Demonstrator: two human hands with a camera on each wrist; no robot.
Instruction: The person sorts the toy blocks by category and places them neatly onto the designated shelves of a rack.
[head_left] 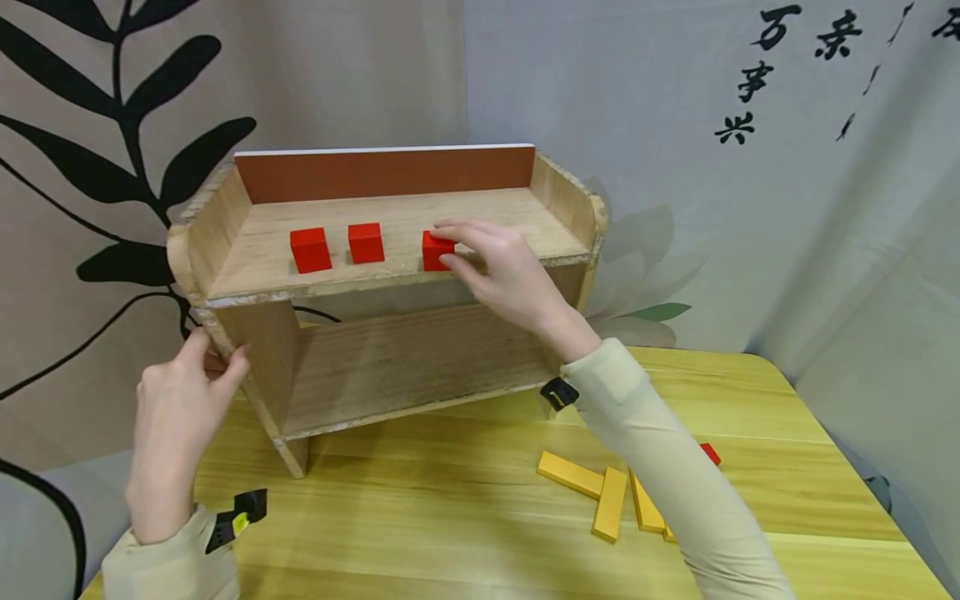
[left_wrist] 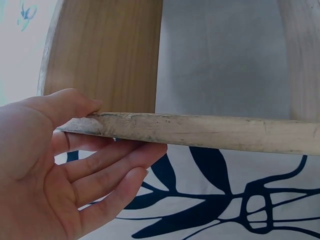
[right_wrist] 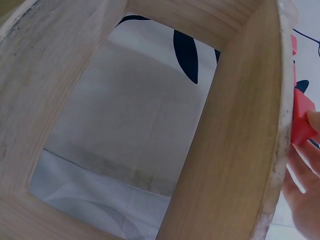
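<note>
A two-tier wooden shelf (head_left: 420,354) stands on the table, its upper tier bearing three red cubes in a row. My right hand (head_left: 506,271) pinches the rightmost red cube (head_left: 437,252) between thumb and fingers at the front of that tier. To its left sit the middle red cube (head_left: 366,243) and the left red cube (head_left: 311,250). My left hand (head_left: 183,400) grips the front edge of the shelf's left side panel (left_wrist: 200,131), with the thumb on one face and the fingers behind. In the right wrist view, the pinched cube shows at the right border.
Several yellow blocks (head_left: 611,504) lie on the wooden table (head_left: 420,517) at the front right, some partly behind my right sleeve (head_left: 675,467). Another red block (head_left: 710,453) peeks out beyond that sleeve. A patterned curtain (head_left: 360,75) hangs behind the shelf.
</note>
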